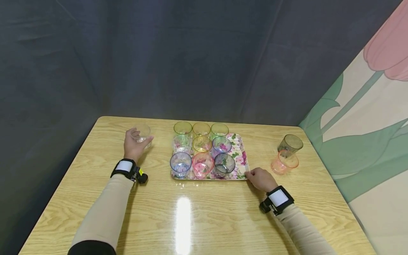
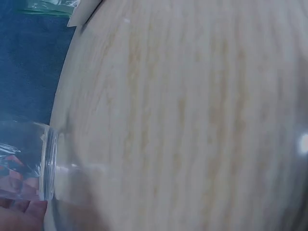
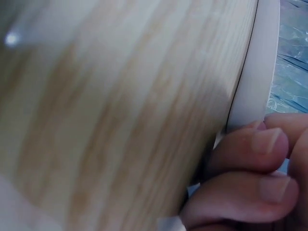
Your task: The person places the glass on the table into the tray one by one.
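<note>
My left hand (image 1: 133,146) curls round a clear drinking glass (image 1: 142,131) at the table's back left, apart from the tray. In the left wrist view the glass (image 2: 24,156) shows its thick base, with fingertips behind its wall; whether it touches the table I cannot tell. A flower-patterned tray (image 1: 239,154) lies mid-table, bearing several coloured glasses, among them a pink glass (image 1: 202,165) and a smoky glass (image 1: 224,165) in front. My right hand (image 1: 262,180) pinches the tray's front right corner; the right wrist view shows curled fingers (image 3: 250,192) at its pale rim (image 3: 255,72).
On the right of the wooden table (image 1: 210,219) a dark smoky glass (image 1: 289,143) stands just behind an orange-pink glass (image 1: 283,165). A dark curtain (image 1: 191,63) hangs behind the table, and a flower-patterned cloth (image 1: 366,141) hangs along the right side.
</note>
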`<action>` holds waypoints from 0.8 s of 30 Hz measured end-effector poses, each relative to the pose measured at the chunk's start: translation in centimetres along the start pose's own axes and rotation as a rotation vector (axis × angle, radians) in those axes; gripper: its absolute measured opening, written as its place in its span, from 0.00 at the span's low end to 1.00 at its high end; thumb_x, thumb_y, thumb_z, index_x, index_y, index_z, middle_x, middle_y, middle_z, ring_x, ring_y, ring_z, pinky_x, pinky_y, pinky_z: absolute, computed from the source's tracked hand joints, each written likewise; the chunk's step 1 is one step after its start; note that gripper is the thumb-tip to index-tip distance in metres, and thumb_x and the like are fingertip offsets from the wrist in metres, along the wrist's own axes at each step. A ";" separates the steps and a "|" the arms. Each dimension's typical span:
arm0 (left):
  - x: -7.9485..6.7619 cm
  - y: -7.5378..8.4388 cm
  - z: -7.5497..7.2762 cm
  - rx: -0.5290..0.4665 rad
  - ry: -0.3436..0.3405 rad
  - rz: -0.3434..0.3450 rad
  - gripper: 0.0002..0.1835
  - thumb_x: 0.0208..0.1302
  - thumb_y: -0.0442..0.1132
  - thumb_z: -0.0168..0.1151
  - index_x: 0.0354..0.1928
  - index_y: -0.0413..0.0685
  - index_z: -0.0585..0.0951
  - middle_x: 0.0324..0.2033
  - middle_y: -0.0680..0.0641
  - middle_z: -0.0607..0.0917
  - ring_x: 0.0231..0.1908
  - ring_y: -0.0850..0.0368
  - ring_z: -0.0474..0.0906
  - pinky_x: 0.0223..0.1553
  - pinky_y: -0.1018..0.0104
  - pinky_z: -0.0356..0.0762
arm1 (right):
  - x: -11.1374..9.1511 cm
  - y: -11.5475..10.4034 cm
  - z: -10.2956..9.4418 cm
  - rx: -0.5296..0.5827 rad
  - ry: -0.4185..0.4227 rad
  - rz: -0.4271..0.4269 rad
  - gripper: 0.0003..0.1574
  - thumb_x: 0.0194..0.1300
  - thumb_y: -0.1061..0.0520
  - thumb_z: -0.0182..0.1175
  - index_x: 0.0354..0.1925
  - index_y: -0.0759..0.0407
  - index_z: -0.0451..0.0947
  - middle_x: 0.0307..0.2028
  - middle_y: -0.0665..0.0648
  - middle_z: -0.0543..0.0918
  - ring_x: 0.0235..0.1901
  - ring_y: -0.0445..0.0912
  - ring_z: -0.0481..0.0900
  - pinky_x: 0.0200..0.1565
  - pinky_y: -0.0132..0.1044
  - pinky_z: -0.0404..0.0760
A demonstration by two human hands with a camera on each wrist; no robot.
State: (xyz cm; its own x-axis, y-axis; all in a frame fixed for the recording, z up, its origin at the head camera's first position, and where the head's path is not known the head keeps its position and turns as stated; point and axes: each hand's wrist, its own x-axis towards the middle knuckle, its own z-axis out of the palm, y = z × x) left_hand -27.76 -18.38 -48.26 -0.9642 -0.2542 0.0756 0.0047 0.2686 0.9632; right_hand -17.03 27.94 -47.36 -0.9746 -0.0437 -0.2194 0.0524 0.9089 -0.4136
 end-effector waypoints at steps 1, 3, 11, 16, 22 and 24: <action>-0.1 0.1 -0.1 0.002 0.006 -0.001 0.46 0.53 0.45 0.69 0.68 0.40 0.54 0.62 0.35 0.67 0.59 0.44 0.62 0.62 0.47 0.65 | 0.0 0.0 0.0 0.000 0.000 0.001 0.31 0.69 0.46 0.48 0.09 0.51 0.63 0.07 0.47 0.61 0.10 0.42 0.59 0.17 0.33 0.56; -0.2 0.5 -0.2 0.002 0.014 0.003 0.46 0.54 0.45 0.69 0.68 0.40 0.54 0.61 0.35 0.67 0.59 0.44 0.62 0.62 0.46 0.64 | 0.1 0.0 0.0 0.001 -0.001 0.001 0.31 0.69 0.46 0.48 0.09 0.51 0.63 0.07 0.47 0.61 0.10 0.42 0.59 0.17 0.33 0.56; -1.2 3.1 -0.7 -0.018 0.040 0.074 0.47 0.52 0.48 0.70 0.68 0.43 0.54 0.60 0.37 0.67 0.60 0.46 0.62 0.62 0.47 0.63 | -0.1 -0.1 -0.1 0.013 -0.004 0.004 0.31 0.69 0.46 0.48 0.09 0.51 0.63 0.07 0.47 0.61 0.10 0.42 0.58 0.17 0.33 0.55; -2.5 5.1 -0.7 -0.030 0.052 0.106 0.46 0.52 0.47 0.70 0.68 0.43 0.55 0.59 0.37 0.68 0.59 0.47 0.63 0.61 0.47 0.64 | -0.1 -0.2 -0.2 0.012 -0.002 -0.001 0.31 0.69 0.46 0.48 0.09 0.51 0.63 0.07 0.47 0.61 0.10 0.42 0.58 0.17 0.33 0.56; -4.8 8.4 -0.2 -0.041 0.040 0.143 0.47 0.51 0.45 0.71 0.67 0.43 0.55 0.58 0.37 0.69 0.58 0.47 0.63 0.60 0.45 0.64 | -0.1 0.0 -0.4 0.006 0.015 0.015 0.36 0.71 0.40 0.44 0.09 0.53 0.66 0.08 0.47 0.62 0.10 0.42 0.60 0.17 0.35 0.59; -5.4 9.3 -0.1 -0.045 0.007 0.153 0.47 0.51 0.46 0.71 0.66 0.42 0.53 0.58 0.37 0.70 0.57 0.46 0.64 0.61 0.44 0.63 | -0.1 0.1 -0.7 0.003 0.069 0.026 0.38 0.71 0.37 0.42 0.08 0.53 0.64 0.07 0.47 0.61 0.09 0.42 0.59 0.16 0.35 0.58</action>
State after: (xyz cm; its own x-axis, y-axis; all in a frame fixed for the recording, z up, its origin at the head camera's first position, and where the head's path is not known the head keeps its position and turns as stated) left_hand -22.48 -14.56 -39.70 -0.9494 -0.2197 0.2244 0.1639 0.2630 0.9508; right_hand -17.13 28.30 -46.71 -0.9856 0.0083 -0.1687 0.0780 0.9082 -0.4113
